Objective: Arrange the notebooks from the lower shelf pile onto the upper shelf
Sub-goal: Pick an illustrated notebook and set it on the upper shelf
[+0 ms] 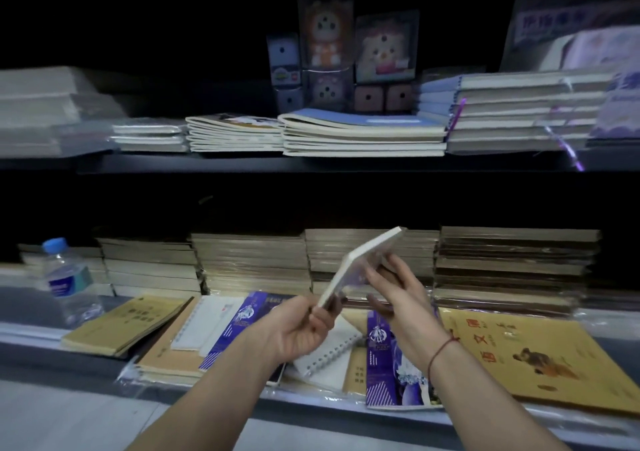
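head | notebook (pixel 360 265) tilted btwn hands | L (pixel 304 329) pinches bottom corner | R (pixel 398 294) grips side

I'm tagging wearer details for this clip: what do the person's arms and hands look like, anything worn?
Both forearms are bare, with no sleeves in view and no gloves. The right hand has a thin dark red string bracelet around its wrist. The left hand and its wrist show no rings, watch or band. No markings are visible in this dim light.

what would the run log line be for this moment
stage: lifting | left hand: grips notebook low corner | right hand: holds its upper part | notebook: tilted, above lower shelf pile | upper shelf: not reached
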Demonstrator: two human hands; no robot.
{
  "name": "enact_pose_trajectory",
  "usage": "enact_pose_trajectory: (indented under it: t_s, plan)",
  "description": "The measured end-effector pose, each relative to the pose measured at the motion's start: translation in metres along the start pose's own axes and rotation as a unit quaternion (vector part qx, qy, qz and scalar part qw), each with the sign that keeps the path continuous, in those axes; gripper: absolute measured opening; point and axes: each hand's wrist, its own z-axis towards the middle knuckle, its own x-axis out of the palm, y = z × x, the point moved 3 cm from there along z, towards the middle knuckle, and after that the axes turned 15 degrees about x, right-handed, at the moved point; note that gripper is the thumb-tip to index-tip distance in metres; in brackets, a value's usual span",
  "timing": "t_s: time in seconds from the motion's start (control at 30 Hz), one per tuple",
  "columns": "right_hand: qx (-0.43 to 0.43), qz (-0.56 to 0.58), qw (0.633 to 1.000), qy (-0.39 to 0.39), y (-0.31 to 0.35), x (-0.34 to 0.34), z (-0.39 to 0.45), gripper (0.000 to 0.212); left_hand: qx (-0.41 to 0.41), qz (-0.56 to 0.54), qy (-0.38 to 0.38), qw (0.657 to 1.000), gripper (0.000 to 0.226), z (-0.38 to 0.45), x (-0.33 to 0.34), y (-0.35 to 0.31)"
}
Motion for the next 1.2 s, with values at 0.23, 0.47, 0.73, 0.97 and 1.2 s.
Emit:
enact_pose_trajectory:
  t_s: [0.23, 0.47, 0.73, 0.97, 1.2]
  plan:
    - [-0.008, -0.072, 0.996, -0.060, 0.004, -0.023, -0.009, 0.041, -0.019, 0.128, 0.000, 0.992, 0.039, -0.013, -0.008, 0.001]
    - [-0.013, -0.088, 0.996, -0.029, 0.006, -0.017, -0.010, 0.029, -0.029, 0.208, -0.001, 0.978, 0.049, -0.016, -0.005, 0.003]
    - [0.007, -0.063, 0.996, -0.063, 0.002, -0.011, -0.010, 0.020, 0.077, 0.102, -0.050, 0.991, 0.063, -0.020, -0.011, -0.003]
    - [0.071, -0.025, 0.997, -0.034, -0.004, -0.016, -0.008, 0.025, 0.293, 0.288, -0.043, 0.911, 0.019, -0.029, 0.001, -0.028]
    - [-0.019, -0.143, 0.988, -0.059, 0.011, -0.007, -0.011, 0.014, 0.418, 0.225, -0.112, 0.873, 0.014, -0.040, 0.010, -0.051]
